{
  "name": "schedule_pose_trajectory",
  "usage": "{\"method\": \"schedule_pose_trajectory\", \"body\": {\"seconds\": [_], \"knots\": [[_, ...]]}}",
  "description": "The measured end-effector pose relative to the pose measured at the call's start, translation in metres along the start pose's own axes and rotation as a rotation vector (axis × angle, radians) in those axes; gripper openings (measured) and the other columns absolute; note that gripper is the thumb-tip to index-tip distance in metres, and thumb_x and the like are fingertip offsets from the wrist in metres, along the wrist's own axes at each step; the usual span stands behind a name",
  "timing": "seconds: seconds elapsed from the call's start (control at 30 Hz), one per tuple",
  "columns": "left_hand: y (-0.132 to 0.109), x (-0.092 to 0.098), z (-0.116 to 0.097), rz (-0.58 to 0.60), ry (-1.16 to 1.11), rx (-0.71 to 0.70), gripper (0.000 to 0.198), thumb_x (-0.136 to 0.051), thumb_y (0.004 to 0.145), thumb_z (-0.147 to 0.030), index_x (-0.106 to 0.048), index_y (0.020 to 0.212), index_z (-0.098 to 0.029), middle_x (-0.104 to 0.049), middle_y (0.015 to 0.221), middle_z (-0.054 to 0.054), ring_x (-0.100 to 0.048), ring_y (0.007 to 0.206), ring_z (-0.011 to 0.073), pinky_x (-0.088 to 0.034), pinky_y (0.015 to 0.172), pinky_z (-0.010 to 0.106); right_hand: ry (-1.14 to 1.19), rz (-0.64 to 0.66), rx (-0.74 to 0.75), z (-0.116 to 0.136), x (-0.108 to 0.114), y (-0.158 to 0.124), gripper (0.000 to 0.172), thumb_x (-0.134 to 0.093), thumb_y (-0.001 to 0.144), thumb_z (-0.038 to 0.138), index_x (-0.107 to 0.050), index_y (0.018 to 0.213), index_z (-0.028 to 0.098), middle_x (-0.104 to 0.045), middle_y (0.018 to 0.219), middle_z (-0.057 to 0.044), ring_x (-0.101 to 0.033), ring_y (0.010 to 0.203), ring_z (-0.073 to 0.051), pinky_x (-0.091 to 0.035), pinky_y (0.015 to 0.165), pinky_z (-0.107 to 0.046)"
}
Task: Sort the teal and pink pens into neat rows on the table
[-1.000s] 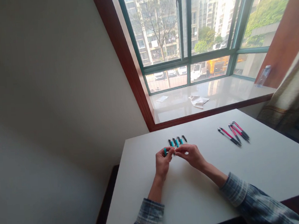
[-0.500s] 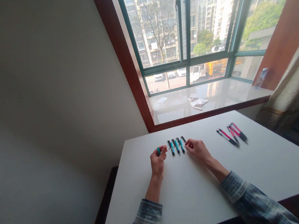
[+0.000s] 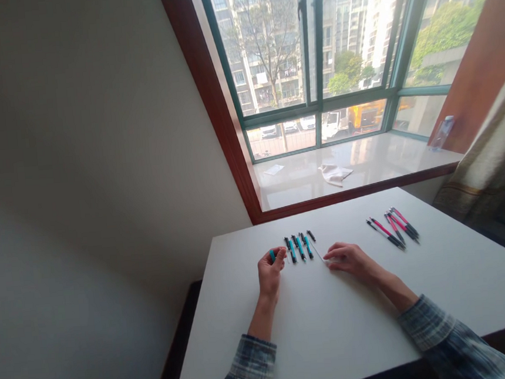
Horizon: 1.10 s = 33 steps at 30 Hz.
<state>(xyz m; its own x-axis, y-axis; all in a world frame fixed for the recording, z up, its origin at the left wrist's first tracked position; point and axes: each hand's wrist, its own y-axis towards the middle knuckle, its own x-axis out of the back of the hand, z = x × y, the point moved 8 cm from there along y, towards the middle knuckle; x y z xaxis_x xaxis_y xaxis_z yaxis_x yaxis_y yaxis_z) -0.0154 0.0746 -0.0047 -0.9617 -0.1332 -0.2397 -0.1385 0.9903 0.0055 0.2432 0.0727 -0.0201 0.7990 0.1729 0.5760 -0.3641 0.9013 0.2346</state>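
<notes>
My left hand (image 3: 270,273) is closed around a teal pen barrel (image 3: 272,255), and part of the barrel hides behind the fingers. Just to its right lies a row of teal pen barrels (image 3: 300,248) with dark grips. Short black pen parts (image 3: 302,237) sit at their upper ends. A thin white pen refill (image 3: 317,251) slants beside the row at its right end. My right hand (image 3: 351,260) has its thumb and fingertips together at the refill's lower end, low over the table.
Several pink and black pens (image 3: 395,228) lie at the right on the white table (image 3: 335,324). Behind the table, the windowsill (image 3: 296,182) carries a white cloth (image 3: 335,174) and a clear bottle (image 3: 442,133). A curtain (image 3: 475,164) hangs at the right.
My right hand has moved right and toward me from the row's end. The slanting white refill now shows at its fingertips. My left hand keeps the teal barrel, almost in place.
</notes>
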Motion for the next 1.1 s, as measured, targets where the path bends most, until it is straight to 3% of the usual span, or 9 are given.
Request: {"method": "schedule_pose_trajectory", "body": {"seconds": [0.9, 1.1], "knots": [[0.000, -0.005, 0.001, 0.027, 0.031, 0.011, 0.046, -0.089, 0.065, -0.052, -0.079, 0.086, -0.013, -0.061, 0.070, 0.002, -0.040, 0.056, 0.0081, -0.034, 0.054, 0.023, -0.089, -0.066, 0.024, 0.008, -0.011, 0.028, 0.019, -0.074, 0.085, 0.038, -0.082, 0.099, 0.028, -0.074, 0.095, -0.007, -0.065, 0.091, -0.025, -0.050, 0.086, -0.036], [-0.002, -0.010, 0.003, 0.092, 0.040, 0.033, 0.041, -0.087, 0.069, -0.050, -0.079, 0.087, -0.013, -0.062, 0.072, 0.002, -0.041, 0.058, 0.0083, -0.033, 0.055, 0.023, -0.116, -0.119, 0.064, 0.018, -0.007, 0.031, 0.019, -0.074, 0.086, 0.035, -0.080, 0.102, 0.028, -0.074, 0.094, -0.005, -0.065, 0.091, -0.024, -0.051, 0.085, -0.037]]}}
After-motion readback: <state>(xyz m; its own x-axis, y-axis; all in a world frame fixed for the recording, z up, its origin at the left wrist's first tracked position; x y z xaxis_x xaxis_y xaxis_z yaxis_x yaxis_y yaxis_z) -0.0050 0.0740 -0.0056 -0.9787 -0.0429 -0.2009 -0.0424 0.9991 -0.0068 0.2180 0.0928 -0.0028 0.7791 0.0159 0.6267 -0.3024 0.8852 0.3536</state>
